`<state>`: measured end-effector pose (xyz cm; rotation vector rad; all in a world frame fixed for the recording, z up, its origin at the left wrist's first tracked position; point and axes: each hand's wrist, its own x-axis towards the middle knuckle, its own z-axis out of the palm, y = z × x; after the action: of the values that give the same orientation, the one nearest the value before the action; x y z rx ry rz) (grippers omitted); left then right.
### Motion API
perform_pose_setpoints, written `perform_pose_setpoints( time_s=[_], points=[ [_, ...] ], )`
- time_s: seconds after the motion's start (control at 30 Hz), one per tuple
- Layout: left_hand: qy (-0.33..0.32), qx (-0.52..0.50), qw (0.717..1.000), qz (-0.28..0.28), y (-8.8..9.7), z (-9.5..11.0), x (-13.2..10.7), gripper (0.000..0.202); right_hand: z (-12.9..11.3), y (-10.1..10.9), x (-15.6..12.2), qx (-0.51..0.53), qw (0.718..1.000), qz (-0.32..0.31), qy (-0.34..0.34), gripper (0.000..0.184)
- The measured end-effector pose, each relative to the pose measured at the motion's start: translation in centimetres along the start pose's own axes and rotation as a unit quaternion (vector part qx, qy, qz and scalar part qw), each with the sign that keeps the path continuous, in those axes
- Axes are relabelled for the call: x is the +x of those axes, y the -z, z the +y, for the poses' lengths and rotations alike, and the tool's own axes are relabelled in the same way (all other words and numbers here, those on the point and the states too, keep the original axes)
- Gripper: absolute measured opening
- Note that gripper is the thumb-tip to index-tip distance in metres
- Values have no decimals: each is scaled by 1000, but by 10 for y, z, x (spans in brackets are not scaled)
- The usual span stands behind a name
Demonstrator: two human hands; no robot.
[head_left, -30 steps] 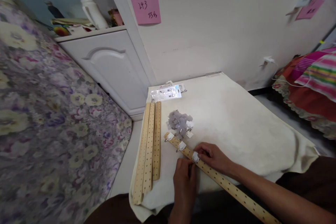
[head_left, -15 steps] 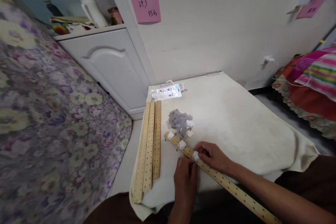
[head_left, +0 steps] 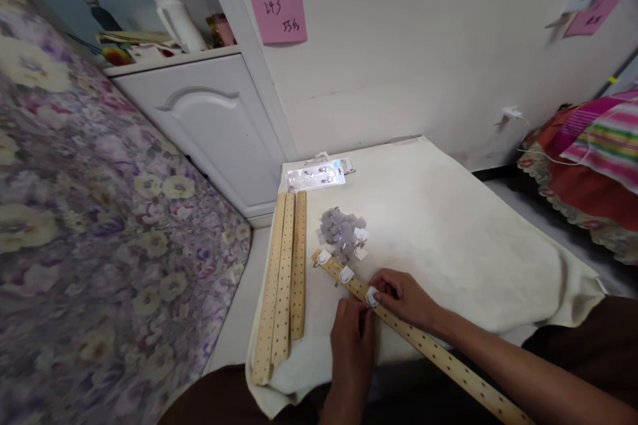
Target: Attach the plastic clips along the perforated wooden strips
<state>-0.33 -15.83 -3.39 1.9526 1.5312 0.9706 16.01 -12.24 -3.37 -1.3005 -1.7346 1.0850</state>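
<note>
A long wooden strip with rows of small holes (head_left: pixel 438 353) runs diagonally from the table's middle to the lower right. White tags with small metal rings sit along its far end: one tag (head_left: pixel 323 257) at the tip, a second tag (head_left: pixel 345 273), and a third tag (head_left: pixel 371 297) between my hands. My right hand (head_left: pixel 403 295) is closed over the strip, its thumb pressed on the third tag. Just below that tag, my left hand (head_left: pixel 351 329) is closed at the strip's near edge; what its fingertips pinch is hidden. Behind the strip lies a heap of greyish translucent pieces (head_left: pixel 340 226).
Several similar perforated wooden strips (head_left: pixel 280 279) lie along the left of the cloth-covered table (head_left: pixel 448 212). Clear plastic packets (head_left: pixel 315 176) rest at its back left corner. A white cabinet (head_left: pixel 199 126) and a floral curtain (head_left: pixel 124 226) stand on the left.
</note>
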Motion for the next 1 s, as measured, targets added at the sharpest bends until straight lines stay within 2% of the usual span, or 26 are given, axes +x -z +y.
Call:
perform_pose_setpoints(
  time_s=[0.57, 0.8, 1.0],
  points=[
    [-8, 4, 1000, 0, 0, -3, 1, 12, -1, -1, 9, 29, 998, -17, -54, 8],
    [-9, 5, 1000, 3, 0, -3, 0, 11, 0, -3, 14, 68, 994, -30, -78, 11],
    [-16, 5, 1000, 14, 1, -2, 0, 10, 6, -1, 11, 107, 992, -37, -53, 20]
  ],
)
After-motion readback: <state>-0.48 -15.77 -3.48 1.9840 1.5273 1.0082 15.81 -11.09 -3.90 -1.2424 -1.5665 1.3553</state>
